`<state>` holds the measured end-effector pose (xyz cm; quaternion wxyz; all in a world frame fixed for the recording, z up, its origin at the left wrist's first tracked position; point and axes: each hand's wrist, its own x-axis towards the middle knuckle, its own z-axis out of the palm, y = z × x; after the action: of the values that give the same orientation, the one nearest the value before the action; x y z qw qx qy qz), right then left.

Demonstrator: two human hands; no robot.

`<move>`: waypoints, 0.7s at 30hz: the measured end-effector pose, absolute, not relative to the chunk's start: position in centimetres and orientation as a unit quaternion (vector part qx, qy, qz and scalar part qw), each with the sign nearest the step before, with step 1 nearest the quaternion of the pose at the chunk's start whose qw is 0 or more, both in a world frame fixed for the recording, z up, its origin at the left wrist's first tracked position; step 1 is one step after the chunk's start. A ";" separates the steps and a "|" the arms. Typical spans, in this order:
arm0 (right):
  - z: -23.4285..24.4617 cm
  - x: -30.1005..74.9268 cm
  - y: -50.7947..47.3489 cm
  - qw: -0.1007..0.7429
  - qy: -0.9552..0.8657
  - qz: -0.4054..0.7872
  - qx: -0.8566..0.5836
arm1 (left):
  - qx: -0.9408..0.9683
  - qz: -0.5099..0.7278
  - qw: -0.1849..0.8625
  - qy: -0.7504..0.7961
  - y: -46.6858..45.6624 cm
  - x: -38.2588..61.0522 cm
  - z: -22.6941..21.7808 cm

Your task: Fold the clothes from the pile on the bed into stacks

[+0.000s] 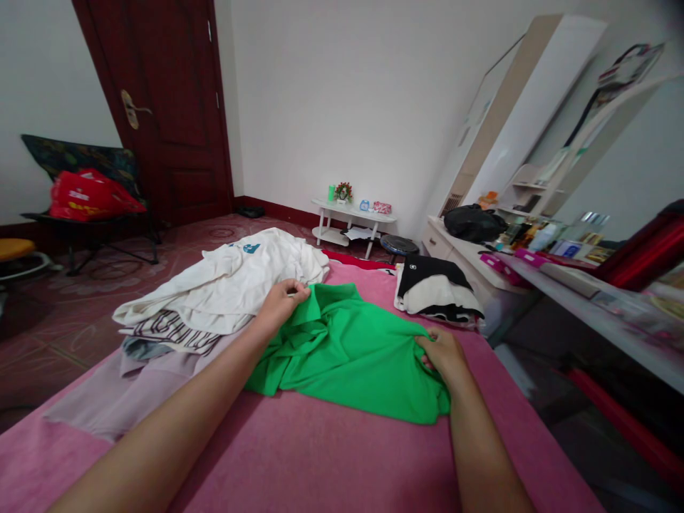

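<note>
A bright green shirt (358, 353) lies partly bunched on the pink bed cover (320, 456) in front of me. My left hand (281, 308) pinches its upper left part near what looks like the collar. At the garment's right side my right hand (441, 353) grips the fabric between thumb and fingers. Just beyond my left forearm is a loose heap with a white shirt (256, 267) on top, a striped garment (171, 331) under it and a pale mauve garment (128, 395) spread below. Folded black and white clothes (438, 288) are stacked at the far right of the bed.
To the right stand a dresser (454, 246) with a black bag (475, 222) and bottles, and a cluttered table (582, 313). A small white table (353, 210) is by the back wall. On the left, a folding chair (85, 160) holds a red bag (96, 196).
</note>
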<state>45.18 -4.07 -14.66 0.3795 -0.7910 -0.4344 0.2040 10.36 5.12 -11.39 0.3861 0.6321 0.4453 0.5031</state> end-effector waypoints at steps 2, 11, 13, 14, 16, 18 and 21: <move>-14.1 44.4 -4.0 0.426 -0.408 0.238 -0.772 | 0.627 0.512 0.360 0.464 5.1 10.2 -11.2; -11.3 42.0 -4.4 0.617 -0.322 0.288 -0.658 | 0.606 0.379 0.550 0.433 3.4 11.2 -11.0; -10.9 42.0 -4.5 0.650 -0.322 0.271 -0.633 | 0.647 0.330 0.523 0.445 3.0 11.0 -10.7; -10.8 42.0 -4.5 0.657 -0.327 0.264 -0.626 | 0.677 0.307 0.491 0.453 2.9 10.9 -10.7; -10.7 42.0 -4.5 0.654 -0.339 0.262 -0.623 | 0.741 0.256 0.422 0.456 2.6 10.7 -10.8; -10.8 41.9 -4.5 0.640 -0.354 0.271 -0.625 | 0.792 0.200 0.363 0.448 2.4 10.7 -11.1; -11.1 41.4 -4.3 0.620 -0.394 0.273 -0.621 | 0.826 0.160 0.283 0.461 2.2 11.0 -11.5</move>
<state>41.36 -4.27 -11.07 0.6202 -0.6214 -0.3935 0.2727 10.99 2.19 -11.46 0.2829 0.8259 0.4609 0.1597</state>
